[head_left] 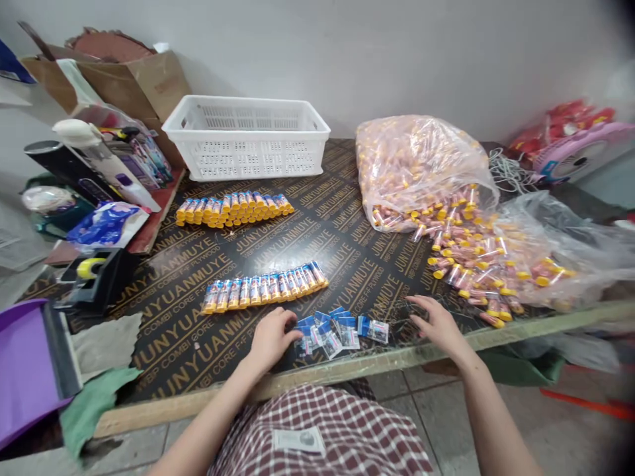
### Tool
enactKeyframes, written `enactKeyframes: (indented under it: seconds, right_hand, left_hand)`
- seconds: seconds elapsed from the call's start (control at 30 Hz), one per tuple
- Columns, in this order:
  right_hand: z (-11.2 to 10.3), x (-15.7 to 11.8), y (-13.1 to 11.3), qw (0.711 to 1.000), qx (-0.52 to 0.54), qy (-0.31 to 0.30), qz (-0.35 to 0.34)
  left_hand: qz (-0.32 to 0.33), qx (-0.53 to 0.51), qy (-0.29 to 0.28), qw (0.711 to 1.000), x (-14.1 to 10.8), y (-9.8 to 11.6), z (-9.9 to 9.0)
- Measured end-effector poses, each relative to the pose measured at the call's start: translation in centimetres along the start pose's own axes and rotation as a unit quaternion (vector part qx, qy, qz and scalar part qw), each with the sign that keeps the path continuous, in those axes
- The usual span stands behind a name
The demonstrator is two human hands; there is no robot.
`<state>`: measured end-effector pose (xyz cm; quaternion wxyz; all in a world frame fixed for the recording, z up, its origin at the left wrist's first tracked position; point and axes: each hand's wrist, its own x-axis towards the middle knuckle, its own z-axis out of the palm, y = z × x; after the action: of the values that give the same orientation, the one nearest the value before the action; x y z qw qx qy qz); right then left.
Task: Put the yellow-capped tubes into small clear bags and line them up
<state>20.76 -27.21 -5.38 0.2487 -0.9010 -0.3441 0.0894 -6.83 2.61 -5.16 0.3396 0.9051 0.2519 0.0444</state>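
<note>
Left hand [270, 337]: rests palm down on the table edge, fingers loosely curled, fingertips touching the left end of the packets; it grips nothing.
Right hand [437, 324]: flat and spread on the table, right of the packets, just apart from them, holding nothing.
Packets [335, 328]: small blue-and-clear bags in a loose cluster between the two hands, near the front edge.
Table [188, 311]: dark printed plywood board.
Near row [265, 286]: yellow-capped tubes laid side by side, just beyond the packets.
Loose tubes [471, 264]: spilled from the bag, beyond the right hand.
Far row [233, 208]: a second line of tubes.
Bag [417, 165]: clear plastic, full of tubes.
Basket [247, 137]: white, at the back.
</note>
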Motion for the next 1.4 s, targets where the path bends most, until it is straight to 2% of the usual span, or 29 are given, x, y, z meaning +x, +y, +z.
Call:
enactKeyframes:
  seconds: [0.07, 0.17, 0.23, 0.3, 0.37, 0.43, 0.5, 0.57, 0.67, 0.73, 0.8, 0.87, 0.93, 1.03, 1.13, 1.27, 1.4]
  right_hand:
    - [-1.1, -0.4, 1.5, 0.999, -0.01, -0.027, 0.02]
    - [-2.5, -1.1, 2.4, 0.998, -0.009, -0.048, 0.034]
    - [-2.9, -1.4, 2.6, 0.998, -0.005, -0.05, 0.044]
    - [-2.8, -1.4, 2.5, 0.998, 0.001, -0.038, 0.054]
    - [-2.5, -1.3, 2.4, 0.998, 0.013, -0.019, 0.063]
    - [-2.1, -0.8, 2.1, 0.997, 0.034, 0.008, 0.075]
    - [-1.3, -0.3, 1.4, 0.993, 0.063, 0.045, 0.089]
    - [-0.3, 0.3, -0.3, 0.987, 0.097, 0.082, 0.097]
    - [1.7, 0.4, -5.1, 0.961, 0.222, 0.135, 0.099]
    - [3.0, -0.2, -9.2, 0.935, 0.319, 0.128, 0.087]
    - [4.1, -1.2, -13.1, 0.926, 0.357, 0.106, 0.062]
    - [5.1, -2.2, -15.9, 0.93, 0.352, 0.107, 0.022]
    - [5.8, -3.0, -17.5, 0.937, 0.323, 0.133, -0.029]
    - [6.2, -3.5, -18.5, 0.943, 0.271, 0.17, -0.094]
    - [6.3, -3.4, -18.9, 0.943, 0.246, 0.183, -0.132]
    - [6.8, -3.2, -19.3, 0.94, 0.259, 0.16, -0.156]
    - [7.9, -3.5, -19.5, 0.927, 0.338, 0.101, -0.127]
  left_hand:
    - [0.007, 0.039, -0.033, 0.999, 0.0, 0.5, 1.4]
    - [0.005, 0.043, -0.045, 0.998, 0.2, 0.3, 1.7]
    - [-0.007, -0.003, -0.042, 0.999, 0.4, 0.2, 1.6]
    - [-0.044, -0.109, -0.033, 0.992, 0.4, 0.3, 1.5]
    - [-0.103, -0.271, -0.022, 0.957, 0.4, 0.8, 1.4]
    - [-0.164, -0.428, -0.01, 0.889, 0.3, 1.5, 1.2]
    - [-0.209, -0.531, -0.001, 0.821, 0.2, 2.3, 0.9]
    - [-0.232, -0.588, 0.004, 0.775, 0.4, 2.8, 0.5]
    - [-0.252, -0.638, 0.026, 0.727, 0.7, 3.3, 0.1]
    - [-0.26, -0.662, 0.048, 0.701, 1.0, 3.3, 0.0]
    - [-0.265, -0.678, 0.075, 0.681, 1.2, 3.3, -0.1]
    - [-0.269, -0.682, 0.103, 0.673, 1.2, 3.2, -0.2]
    - [-0.276, -0.681, 0.127, 0.667, 1.2, 3.1, -0.4]
    - [-0.286, -0.682, 0.152, 0.656, 1.2, 3.1, -0.8]
    - [-0.287, -0.683, 0.151, 0.655, 1.1, 3.0, -0.8]
    - [-0.263, -0.677, 0.142, 0.673, 0.9, 3.3, -0.2]
    - [-0.213, -0.682, 0.129, 0.688, 0.7, 4.0, 0.2]
